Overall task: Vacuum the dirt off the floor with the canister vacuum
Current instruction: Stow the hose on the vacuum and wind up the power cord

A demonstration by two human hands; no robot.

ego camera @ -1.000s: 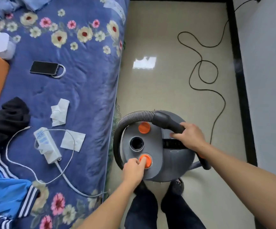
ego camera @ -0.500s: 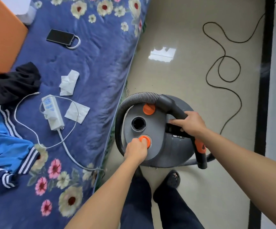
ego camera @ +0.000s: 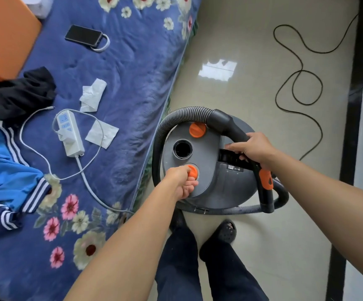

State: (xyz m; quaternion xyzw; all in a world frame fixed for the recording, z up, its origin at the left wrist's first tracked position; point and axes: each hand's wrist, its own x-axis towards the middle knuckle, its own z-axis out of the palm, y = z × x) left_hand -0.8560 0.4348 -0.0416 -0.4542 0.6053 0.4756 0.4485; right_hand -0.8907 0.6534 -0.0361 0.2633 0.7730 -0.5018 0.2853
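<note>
Your left fingers (ego camera: 188, 190) are curled up tight at the near orange button (ego camera: 194, 173), and your left hand (ego camera: 179, 181) hides half of it. I can't tell if you push it or pinch it. Your right fingers (ego camera: 233, 147) are wrapped round the black hose handle (ego camera: 226, 124), right over the top of the machine.

The canister vacuum (ego camera: 226, 183) sits on the floor (ego camera: 241, 35), just beside the bed (ego camera: 132, 83) and right in front of your feet. Its hose (ego camera: 176, 118) loops round it.

I think you are turning it on. Push straight down on the middle of the button, so your thumb does not slip off. Keep your right hand (ego camera: 253, 149) firm, so the handle does not jump when the air starts. The power cord (ego camera: 306, 88) lies in loops on the floor, so watch that it does not catch.
</note>
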